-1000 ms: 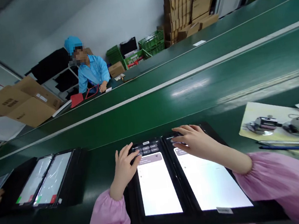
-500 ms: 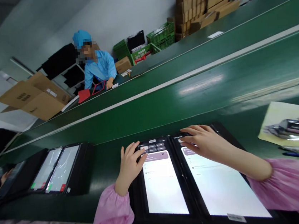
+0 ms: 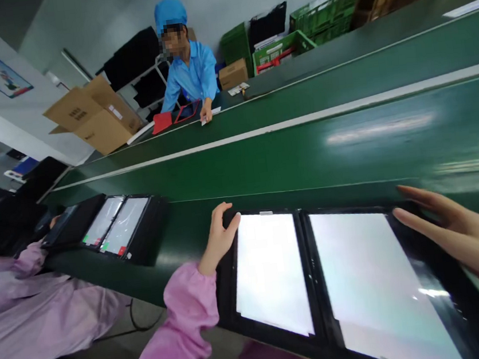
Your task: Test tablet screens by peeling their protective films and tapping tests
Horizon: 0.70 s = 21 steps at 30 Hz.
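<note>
Two tablets with blank white screens, a left one [image 3: 271, 274] and a right one [image 3: 372, 279], lie side by side in a black tray [image 3: 323, 343] at the bench's front edge. My left hand [image 3: 220, 233] is at the tray's upper left corner, its thumb on the left tablet's corner and its fingers over the outer edge. On the other side, my right hand [image 3: 452, 224] reaches over the tray's upper right, thumb and fingers apart around its dark edge. Whether it presses on the tray is hard to tell.
Another black tray [image 3: 152, 230] with two lit tablets [image 3: 126, 227] stands to the left, beside a person in pink [image 3: 33, 306]. Across the green bench [image 3: 242, 167] sits a person in blue [image 3: 193, 72], near an open carton [image 3: 94, 115] and green crates [image 3: 281, 51].
Both screens have gone from menus to plain white. My hands have left the screens' top areas for the tray's left and right sides. The view has turned left.
</note>
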{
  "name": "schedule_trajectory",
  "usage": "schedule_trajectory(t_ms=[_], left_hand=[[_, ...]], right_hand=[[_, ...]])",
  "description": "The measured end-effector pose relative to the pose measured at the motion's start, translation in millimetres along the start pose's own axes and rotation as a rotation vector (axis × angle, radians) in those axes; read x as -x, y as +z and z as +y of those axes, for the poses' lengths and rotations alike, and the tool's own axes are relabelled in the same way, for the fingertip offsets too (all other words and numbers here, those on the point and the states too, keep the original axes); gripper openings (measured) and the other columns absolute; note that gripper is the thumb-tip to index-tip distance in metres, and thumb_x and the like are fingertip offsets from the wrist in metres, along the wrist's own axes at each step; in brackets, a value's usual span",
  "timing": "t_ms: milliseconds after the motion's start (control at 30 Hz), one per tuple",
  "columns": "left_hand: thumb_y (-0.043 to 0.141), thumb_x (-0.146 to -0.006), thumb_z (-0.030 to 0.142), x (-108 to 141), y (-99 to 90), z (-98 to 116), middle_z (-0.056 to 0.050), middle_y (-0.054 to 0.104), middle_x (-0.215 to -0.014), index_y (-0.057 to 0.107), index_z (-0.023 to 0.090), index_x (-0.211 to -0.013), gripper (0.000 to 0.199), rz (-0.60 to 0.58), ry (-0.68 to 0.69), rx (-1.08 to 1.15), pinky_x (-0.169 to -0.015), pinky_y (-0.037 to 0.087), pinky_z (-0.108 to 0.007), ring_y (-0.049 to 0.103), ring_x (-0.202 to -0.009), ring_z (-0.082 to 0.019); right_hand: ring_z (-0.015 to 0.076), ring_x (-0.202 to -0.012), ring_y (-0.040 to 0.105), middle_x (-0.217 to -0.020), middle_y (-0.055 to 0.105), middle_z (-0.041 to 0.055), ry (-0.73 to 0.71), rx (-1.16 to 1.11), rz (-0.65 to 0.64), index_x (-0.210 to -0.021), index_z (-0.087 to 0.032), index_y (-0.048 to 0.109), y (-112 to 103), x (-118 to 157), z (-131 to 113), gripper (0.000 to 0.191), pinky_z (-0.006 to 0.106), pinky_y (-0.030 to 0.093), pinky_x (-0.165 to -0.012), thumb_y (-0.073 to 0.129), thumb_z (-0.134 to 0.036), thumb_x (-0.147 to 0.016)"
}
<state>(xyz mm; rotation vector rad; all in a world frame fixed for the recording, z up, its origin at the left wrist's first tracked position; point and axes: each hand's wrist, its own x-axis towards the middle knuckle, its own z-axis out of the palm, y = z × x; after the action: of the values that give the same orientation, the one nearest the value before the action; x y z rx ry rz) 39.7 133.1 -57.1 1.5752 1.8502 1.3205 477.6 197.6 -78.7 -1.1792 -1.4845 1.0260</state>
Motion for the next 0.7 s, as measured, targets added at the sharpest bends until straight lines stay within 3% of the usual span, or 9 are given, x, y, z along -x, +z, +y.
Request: schedule_trajectory(t_ms=[67,200,333,533,700], left_hand=[[0.074,-0.091,0.046,-14,6.6,3,-0.013,0.068,-0.139,0.068,0.024,-0.124,0.039,-0.022,-0.042,0.067,-0.121,0.045,-0.050,0.062,-0.137,-0.029],[0.076,-0.086,0.050,-20,8.5,1,-0.013,0.067,-0.142,0.066,0.023,-0.126,0.049,-0.077,-0.133,0.205,-0.126,0.039,-0.053,0.058,-0.142,-0.032],[0.084,-0.080,0.046,-9,-3.0,-6,-0.011,0.062,-0.149,0.065,0.025,-0.134,0.060,-0.184,-0.185,0.230,-0.129,0.036,-0.056,0.053,-0.147,-0.035],[0.088,-0.078,0.044,-3,-5.5,-7,-0.011,0.059,-0.152,0.061,0.026,-0.143,0.072,-0.226,-0.168,0.174,-0.132,0.031,-0.056,0.049,-0.150,-0.036],[0.089,-0.077,0.042,-4,-5.6,-5,-0.010,0.058,-0.154,0.060,0.027,-0.144,0.075,-0.252,-0.164,0.190,-0.131,0.032,-0.055,0.047,-0.151,-0.036]], right_hand=[[0.0481,-0.144,0.049,-0.145,0.063,0.0067,0.155,0.003,0.103,-0.135,-0.037,0.068,5,-1,-9,0.067,0.075,0.030,-0.126,0.082,-0.071,-0.079],[0.0343,-0.145,0.053,-0.153,0.060,0.0075,0.130,0.023,0.095,-0.142,-0.029,0.062,11,5,-17,0.072,0.054,0.039,-0.128,0.079,-0.066,-0.082],[0.0293,-0.147,0.051,-0.156,0.058,0.0066,0.109,0.018,0.061,-0.147,-0.030,0.058,6,13,-11,0.070,0.046,0.039,-0.127,0.078,-0.057,-0.087],[0.0291,-0.152,0.045,-0.162,0.050,0.0071,0.088,-0.024,-0.027,-0.152,-0.028,0.052,1,16,-13,0.077,0.047,0.034,-0.130,0.081,-0.041,-0.083],[0.0304,-0.153,0.042,-0.165,0.046,0.0084,0.083,-0.006,-0.069,-0.156,-0.027,0.047,1,17,-15,0.081,0.049,0.032,-0.131,0.081,-0.040,-0.083]])
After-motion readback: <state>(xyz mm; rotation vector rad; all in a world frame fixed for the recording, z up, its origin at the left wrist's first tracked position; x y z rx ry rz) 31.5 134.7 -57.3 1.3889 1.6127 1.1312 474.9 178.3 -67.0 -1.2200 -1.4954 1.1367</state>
